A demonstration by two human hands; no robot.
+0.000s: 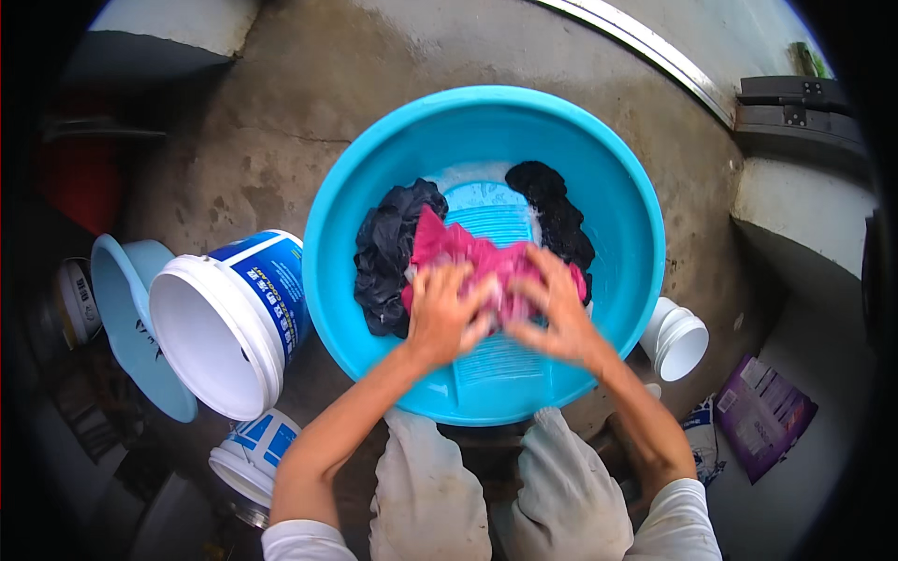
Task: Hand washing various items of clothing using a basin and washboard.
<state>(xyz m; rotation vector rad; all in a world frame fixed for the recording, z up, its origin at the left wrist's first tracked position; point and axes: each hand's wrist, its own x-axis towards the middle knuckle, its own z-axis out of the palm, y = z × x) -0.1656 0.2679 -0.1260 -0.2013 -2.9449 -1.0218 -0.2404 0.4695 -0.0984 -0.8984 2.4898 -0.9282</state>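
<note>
A wet pink cloth (470, 249) lies bunched over the ribbed washboard (491, 217) moulded into a large blue plastic basin (484, 102). My left hand (443, 308) grips its left part, fingers curled over the fabric. On the right part, my right hand (558, 312) has hold of the cloth, blurred by motion. The fingertips are partly lost in the folds. To the left of the pink cloth sits a heap of dark wet fabric (389, 259); a black cloth (551, 207) rests along the right side. White suds show near the washboard's top.
Left of the basin, a large white-and-blue bucket (273, 280) lies tipped, beside a light-blue basin (116, 315). A smaller bucket (256, 449) is below it. At right are white tubs (680, 343) and a purple plastic bag (761, 417). The concrete floor (295, 105) looks wet.
</note>
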